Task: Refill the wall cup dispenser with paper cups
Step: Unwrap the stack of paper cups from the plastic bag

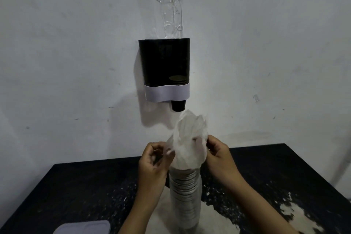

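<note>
No readable text, label or number shows anywhere.

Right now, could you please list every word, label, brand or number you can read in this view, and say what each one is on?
None can be read.
The dispenser and its white band show no lettering.
The plastic sleeve around the cup stack looks unprinted.
The grey lid on the table looks blank.

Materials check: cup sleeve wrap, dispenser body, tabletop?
Wrap: thin clear plastic film, crinkled and translucent. Dispenser: likely dark tinted plastic, glossy; cups show faintly through it; white band at the base. Table: black painted surface, worn pale in patches; base material unclear.
</note>
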